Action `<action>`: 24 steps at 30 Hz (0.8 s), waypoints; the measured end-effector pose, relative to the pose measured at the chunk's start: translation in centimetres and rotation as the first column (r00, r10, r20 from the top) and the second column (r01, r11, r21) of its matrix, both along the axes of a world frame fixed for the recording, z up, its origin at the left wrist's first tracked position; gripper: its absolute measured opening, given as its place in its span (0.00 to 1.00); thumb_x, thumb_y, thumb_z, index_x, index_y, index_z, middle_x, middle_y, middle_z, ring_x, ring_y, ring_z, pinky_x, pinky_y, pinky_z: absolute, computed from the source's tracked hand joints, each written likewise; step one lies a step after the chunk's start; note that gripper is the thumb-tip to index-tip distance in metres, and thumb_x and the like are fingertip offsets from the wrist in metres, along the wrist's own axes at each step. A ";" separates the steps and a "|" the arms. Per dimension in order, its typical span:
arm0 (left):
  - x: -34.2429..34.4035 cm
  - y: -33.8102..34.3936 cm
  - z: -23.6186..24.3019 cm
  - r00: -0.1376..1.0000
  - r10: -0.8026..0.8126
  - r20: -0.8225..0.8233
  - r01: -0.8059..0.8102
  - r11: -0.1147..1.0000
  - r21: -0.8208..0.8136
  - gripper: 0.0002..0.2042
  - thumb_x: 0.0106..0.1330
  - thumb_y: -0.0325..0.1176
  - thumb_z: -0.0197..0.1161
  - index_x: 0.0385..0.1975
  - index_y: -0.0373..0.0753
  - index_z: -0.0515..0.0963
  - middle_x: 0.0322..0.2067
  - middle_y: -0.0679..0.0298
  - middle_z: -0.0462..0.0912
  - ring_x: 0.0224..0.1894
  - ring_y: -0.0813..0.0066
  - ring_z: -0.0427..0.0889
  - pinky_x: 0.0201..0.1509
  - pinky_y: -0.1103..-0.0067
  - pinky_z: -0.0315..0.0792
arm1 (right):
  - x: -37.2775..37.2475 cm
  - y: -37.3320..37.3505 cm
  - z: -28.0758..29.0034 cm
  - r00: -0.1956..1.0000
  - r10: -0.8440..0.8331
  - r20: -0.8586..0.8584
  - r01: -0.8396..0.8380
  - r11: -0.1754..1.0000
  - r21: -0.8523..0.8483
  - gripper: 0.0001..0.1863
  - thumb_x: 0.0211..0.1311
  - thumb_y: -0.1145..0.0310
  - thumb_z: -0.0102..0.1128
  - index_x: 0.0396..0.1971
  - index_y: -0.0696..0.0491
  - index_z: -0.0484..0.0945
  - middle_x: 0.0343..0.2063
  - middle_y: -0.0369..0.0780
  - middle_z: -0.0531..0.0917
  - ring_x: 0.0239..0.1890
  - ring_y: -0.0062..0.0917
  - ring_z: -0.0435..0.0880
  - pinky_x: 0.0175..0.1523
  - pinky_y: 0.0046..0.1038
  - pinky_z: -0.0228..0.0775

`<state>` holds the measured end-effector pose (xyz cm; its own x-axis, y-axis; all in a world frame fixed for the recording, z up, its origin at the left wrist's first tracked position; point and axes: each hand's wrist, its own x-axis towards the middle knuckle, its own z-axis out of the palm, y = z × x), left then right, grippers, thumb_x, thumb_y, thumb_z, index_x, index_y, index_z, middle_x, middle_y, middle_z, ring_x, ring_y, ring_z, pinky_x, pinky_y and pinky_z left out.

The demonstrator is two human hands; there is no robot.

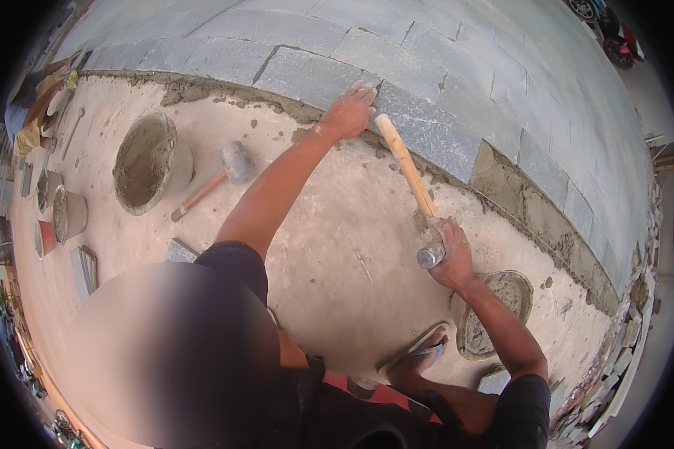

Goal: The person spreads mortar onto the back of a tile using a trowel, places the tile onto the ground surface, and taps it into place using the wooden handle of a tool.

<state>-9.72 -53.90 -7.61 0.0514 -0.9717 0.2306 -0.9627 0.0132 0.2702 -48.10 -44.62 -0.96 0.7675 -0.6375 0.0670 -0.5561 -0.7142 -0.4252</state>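
Head view, left hand point(352, 111): one, unclenched, fingers at the joint of two tiles point(427, 125).
Right hand point(451, 253): one, gripping one hammer point(409, 168) near its head.
Mallet point(237, 162): one, lying on floor point(337, 224) beside one large bucket point(179, 163).

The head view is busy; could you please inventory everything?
Laid slabs: many, grey, top
Mortar strip: one, brownish, right
Floor: one, pale, centre
Large bucket: one, grey, left
Small buckets: at least two, grey, left
Mortar basin: one, grey, right
Lying mallet: one, grey head, left
Held mallet: one, pale handle, in right hand
Loose slabs: several, grey, left
Rubble: many, grey, right edge
Motorbikes: two, mostly dark, top right
Co-worker: one, bluish clothing, left
Left hand: one, dusty, on laid slabs
Right hand: one, dusty, around held mallet
Foot: one, blue strap, below
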 end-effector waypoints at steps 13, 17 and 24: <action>-0.4 9.3 0.6 0.994 -0.062 -0.087 0.040 0.971 -0.236 0.11 0.67 0.36 0.62 0.41 0.36 0.83 0.42 0.58 0.83 0.50 0.57 0.80 0.55 0.65 0.76 | 0.4 3.2 -8.4 0.886 0.325 -0.331 -0.330 0.943 0.043 0.22 0.53 0.75 0.63 0.50 0.47 0.80 0.49 0.49 0.73 0.56 0.47 0.72 0.65 0.46 0.64; -5.3 14.9 -0.8 0.930 -0.316 -0.187 0.307 0.949 -0.076 0.08 0.67 0.35 0.64 0.37 0.37 0.82 0.37 0.61 0.81 0.44 0.61 0.81 0.49 0.68 0.78 | -0.6 1.3 -10.5 0.845 0.322 -0.427 -0.394 0.915 -0.089 0.21 0.59 0.73 0.58 0.54 0.48 0.79 0.52 0.49 0.73 0.58 0.44 0.73 0.66 0.46 0.63; -14.1 23.8 -6.6 0.692 -0.709 -0.137 0.717 0.696 0.016 0.05 0.60 0.31 0.62 0.32 0.37 0.79 0.36 0.61 0.75 0.43 0.64 0.77 0.48 0.70 0.76 | 1.3 1.4 -6.1 0.786 0.354 -0.507 -0.307 0.935 0.178 0.20 0.68 0.72 0.48 0.57 0.47 0.80 0.60 0.50 0.72 0.67 0.44 0.69 0.73 0.44 0.57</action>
